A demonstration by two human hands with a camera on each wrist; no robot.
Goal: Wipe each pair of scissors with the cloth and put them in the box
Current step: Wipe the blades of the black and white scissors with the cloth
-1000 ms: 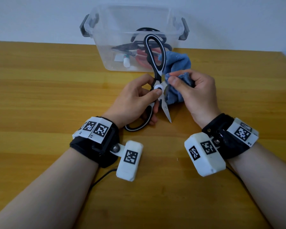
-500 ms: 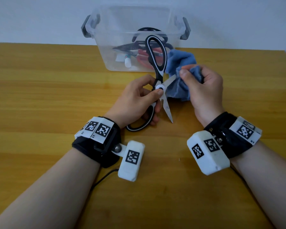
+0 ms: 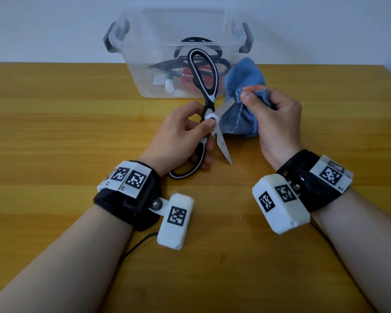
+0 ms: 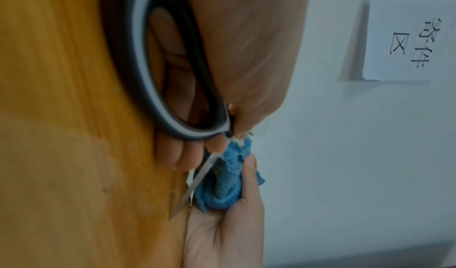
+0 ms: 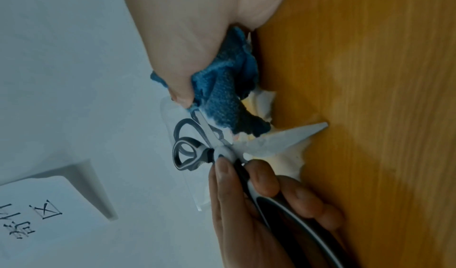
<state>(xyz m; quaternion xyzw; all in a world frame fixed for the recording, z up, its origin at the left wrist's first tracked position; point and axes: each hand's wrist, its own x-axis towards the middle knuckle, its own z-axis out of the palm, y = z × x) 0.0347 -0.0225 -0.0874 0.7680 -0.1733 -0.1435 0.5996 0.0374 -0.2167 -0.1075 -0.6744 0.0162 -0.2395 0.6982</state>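
**Cloth reaches the tip of the upper blade**

The black-and-white scissors (image 3: 209, 119) stand spread open above the desk (image 3: 54, 132), one handle loop raised in front of the box (image 3: 178, 53), the other low in the left hand (image 3: 181, 141). That hand's grip is clenched on the scissors: thumb on the white pivot, fingers curled through and under the lower loop. The blue cloth (image 3: 239, 114) is bunched in the right hand (image 3: 278, 118), whose thumb and fingers pinch it over the outer end of the blade that points up and to the right. A second ago the pinch sat close to the pivot; half a second ago it was partway out; now only a short stretch of bare steel shows between pivot and cloth. This blade's stroke looks almost finished. The lower blade, pointing down toward the person, lies bare and probably comes next. Other scissors already lie in the box, well behind the hands.
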